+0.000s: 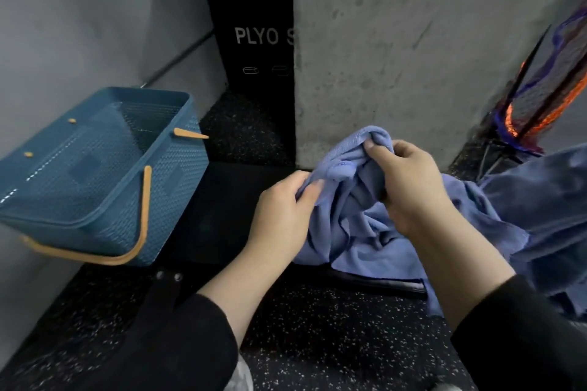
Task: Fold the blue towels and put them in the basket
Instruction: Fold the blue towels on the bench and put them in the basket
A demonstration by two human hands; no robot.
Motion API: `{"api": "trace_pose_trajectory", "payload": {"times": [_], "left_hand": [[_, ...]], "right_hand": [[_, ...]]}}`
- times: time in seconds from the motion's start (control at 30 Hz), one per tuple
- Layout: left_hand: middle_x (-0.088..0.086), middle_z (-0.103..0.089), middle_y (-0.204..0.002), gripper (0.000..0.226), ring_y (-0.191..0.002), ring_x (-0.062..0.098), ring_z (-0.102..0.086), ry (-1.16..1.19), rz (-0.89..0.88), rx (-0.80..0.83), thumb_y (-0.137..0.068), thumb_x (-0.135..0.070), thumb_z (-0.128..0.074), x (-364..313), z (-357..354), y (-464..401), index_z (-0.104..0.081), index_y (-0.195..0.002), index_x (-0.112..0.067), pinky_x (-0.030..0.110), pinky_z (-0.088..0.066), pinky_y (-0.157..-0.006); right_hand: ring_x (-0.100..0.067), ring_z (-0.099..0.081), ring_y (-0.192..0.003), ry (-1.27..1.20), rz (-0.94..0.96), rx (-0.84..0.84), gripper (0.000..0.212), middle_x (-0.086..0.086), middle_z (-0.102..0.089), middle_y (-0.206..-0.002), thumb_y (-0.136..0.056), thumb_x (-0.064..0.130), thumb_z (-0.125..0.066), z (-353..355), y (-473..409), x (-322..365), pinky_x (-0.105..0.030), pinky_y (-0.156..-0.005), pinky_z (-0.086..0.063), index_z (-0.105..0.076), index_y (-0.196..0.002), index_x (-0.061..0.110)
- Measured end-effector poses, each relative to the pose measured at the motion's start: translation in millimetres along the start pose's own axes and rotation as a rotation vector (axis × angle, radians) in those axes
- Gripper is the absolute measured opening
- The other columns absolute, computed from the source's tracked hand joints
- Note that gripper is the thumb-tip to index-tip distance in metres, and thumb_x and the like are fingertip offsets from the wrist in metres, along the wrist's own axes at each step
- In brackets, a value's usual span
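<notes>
A crumpled blue towel (355,225) is bunched up over a dark bench (222,219) in the middle of the view. My left hand (282,209) pinches its left edge between thumb and fingers. My right hand (409,187) grips a raised fold near the top of the towel. More blue cloth (546,209) lies heaped at the right, partly cut off by the frame edge. A teal woven basket (95,174) with tan handles stands at the left, apart from the towel; I see nothing inside it.
A concrete pillar (413,41) rises right behind the towel. A black plyo box (254,35) stands beside it at the back. An orange and purple net (540,98) leans at the far right. Speckled black floor (333,327) lies below the bench.
</notes>
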State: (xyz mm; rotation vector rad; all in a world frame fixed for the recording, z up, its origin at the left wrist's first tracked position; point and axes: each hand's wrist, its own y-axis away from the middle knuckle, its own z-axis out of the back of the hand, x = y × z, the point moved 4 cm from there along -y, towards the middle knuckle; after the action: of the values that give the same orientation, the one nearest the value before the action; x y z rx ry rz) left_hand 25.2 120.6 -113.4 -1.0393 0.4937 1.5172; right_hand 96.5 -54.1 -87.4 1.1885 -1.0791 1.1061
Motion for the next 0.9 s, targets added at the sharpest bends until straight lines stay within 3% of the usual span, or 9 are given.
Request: {"api": "trace_pose_trajectory", "payload": {"times": [0.17,0.27,0.37,0.43,0.53,0.63,0.73,0.8,0.9], "left_hand": [[0.018,-0.06,-0.076,0.038,-0.065,0.011,-0.048,0.1,0.056,0.012,-0.104,-0.028,-0.051,8,18,-17,-0.06,-0.081,0.001,0.042,-0.044,-0.066],[0.012,-0.043,-0.066,0.044,-0.064,0.01,-0.038,0.155,0.091,0.05,-0.105,-0.029,-0.05,10,15,-25,-0.047,-0.075,0.003,0.042,-0.037,-0.061],[-0.001,-0.037,-0.065,0.047,-0.063,0.01,-0.034,0.26,0.134,0.052,-0.105,-0.032,-0.051,4,9,-31,-0.039,-0.07,-0.003,0.033,-0.031,-0.06],[-0.001,-0.035,-0.064,0.05,-0.061,0.011,-0.033,0.279,0.132,0.072,-0.104,-0.035,-0.053,-2,5,-33,-0.037,-0.067,-0.005,0.032,-0.03,-0.057],[0.002,-0.036,-0.062,0.053,-0.06,0.013,-0.034,0.283,0.138,0.096,-0.1,-0.041,-0.058,-9,-1,-32,-0.04,-0.066,-0.004,0.032,-0.032,-0.058],[0.001,-0.065,-0.07,0.037,-0.068,0.012,-0.061,0.355,0.14,0.173,-0.086,-0.051,-0.072,-8,-1,-31,-0.059,-0.081,-0.017,0.037,-0.051,-0.067],[0.0,-0.075,-0.094,0.028,-0.089,0.01,-0.071,0.31,0.089,0.32,-0.083,-0.033,-0.078,-3,0,-28,-0.063,-0.106,-0.026,0.034,-0.056,-0.082],[0.003,-0.071,-0.083,0.007,-0.077,0.008,-0.063,0.212,0.027,0.233,-0.093,-0.025,-0.07,-1,7,-28,-0.066,-0.096,-0.02,0.036,-0.052,-0.077],[0.002,-0.058,-0.069,0.022,-0.066,0.01,-0.051,0.205,0.057,0.176,-0.099,-0.026,-0.063,2,10,-27,-0.065,-0.083,-0.011,0.035,-0.045,-0.065]], "right_hand": [[-0.016,-0.067,-0.084,0.485,0.166,0.059,0.017,0.005,-0.068,-0.085,-0.094,0.031,-0.067,-1,-20,-9,-0.028,-0.063,-0.05,-0.065,-0.103,0.016],[-0.012,-0.059,-0.101,0.724,0.253,0.171,0.029,0.006,-0.062,-0.111,-0.094,0.035,-0.066,-4,-22,-18,-0.028,-0.081,-0.044,-0.059,-0.121,0.026],[0.007,-0.056,-0.114,0.567,0.334,0.395,0.038,0.019,-0.062,-0.124,-0.091,0.038,-0.068,-12,-8,-20,-0.019,-0.096,-0.045,-0.053,-0.126,0.043],[0.012,-0.059,-0.102,0.575,0.334,0.482,0.038,0.023,-0.067,-0.109,-0.089,0.041,-0.07,-15,1,-25,-0.008,-0.085,-0.045,-0.053,-0.123,0.046],[-0.006,-0.057,-0.068,0.553,0.345,0.461,0.01,0.012,-0.065,-0.075,-0.092,0.036,-0.069,-18,6,-30,-0.021,-0.065,-0.046,-0.065,-0.098,0.03],[-0.004,-0.038,-0.054,0.517,0.345,0.361,0.032,0.011,-0.045,-0.056,-0.096,0.029,-0.063,-11,5,-26,-0.023,-0.052,-0.033,-0.053,-0.068,0.016],[-0.008,-0.042,-0.057,0.455,0.278,0.224,0.03,0.001,-0.052,-0.061,-0.096,0.03,-0.059,3,2,-17,-0.029,-0.055,-0.037,-0.059,-0.072,0.012],[-0.007,-0.044,-0.056,0.436,0.232,0.194,0.027,0.005,-0.054,-0.059,-0.096,0.032,-0.059,11,1,-18,-0.025,-0.052,-0.039,-0.061,-0.074,0.016],[-0.005,-0.051,-0.06,0.412,0.253,0.359,0.013,0.008,-0.063,-0.073,-0.089,0.029,-0.072,7,6,-16,-0.021,-0.054,-0.044,-0.065,-0.1,0.032]]}}
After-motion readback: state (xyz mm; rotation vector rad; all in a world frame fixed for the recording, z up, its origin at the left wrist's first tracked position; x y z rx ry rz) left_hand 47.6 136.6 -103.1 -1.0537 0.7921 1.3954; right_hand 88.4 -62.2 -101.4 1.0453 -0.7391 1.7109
